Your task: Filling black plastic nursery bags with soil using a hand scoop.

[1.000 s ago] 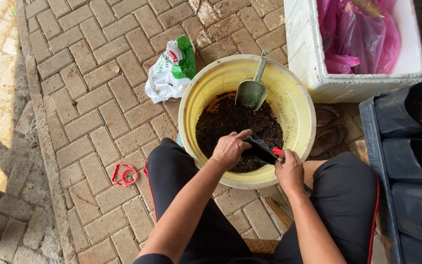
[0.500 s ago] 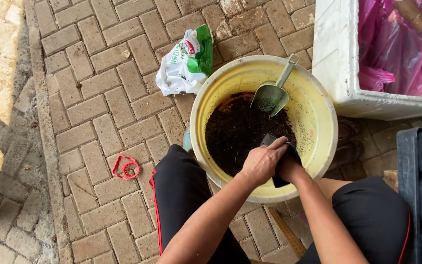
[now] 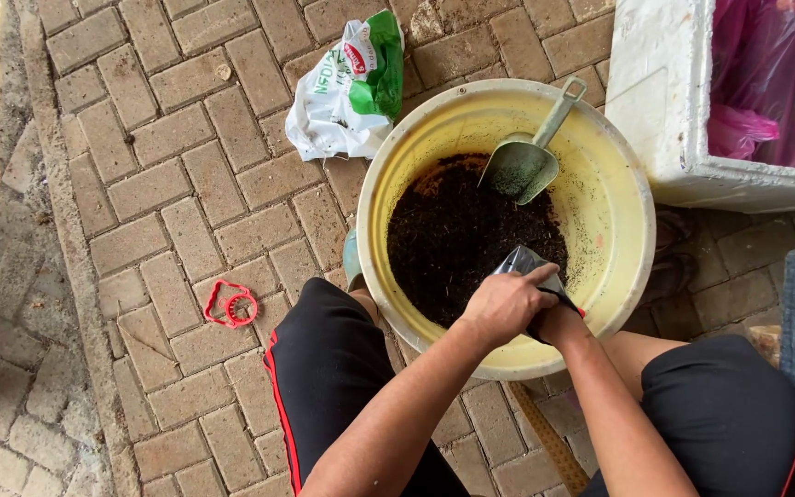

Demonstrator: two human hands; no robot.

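At the far left of the frame a small red plastic ring [image 3: 230, 304] lies on the brick paving [image 3: 140, 184], well apart from anything I touch. Further right, near the top, a white and green bag [image 3: 347, 87] slumps crumpled on the bricks just beside the rim of the yellow tub [image 3: 618, 184], close enough to reach from where I sit. My knees bracket the tub's lower edge, so it sits steady between my legs at the centre of the frame.

Dark soil [image 3: 457, 235] lies heaped in the tub's lower left half. My left hand [image 3: 503, 304] reaches over the near rim, fingers curled together around the top of a small black pot [image 3: 526, 264], tilting it over the soil so whatever spills lands in the tub. My right hand [image 3: 558, 324] is tucked beneath the left, mostly hidden; I cannot tell how its fingers lie, though it seems to steady the pot from below.

Above, a green scoop [image 3: 522, 166] rests blade-down on the soil, its handle propped against the tub's upper right wall. At the upper right, a white foam box [image 3: 655, 110] holds pink bags [image 3: 766, 74].
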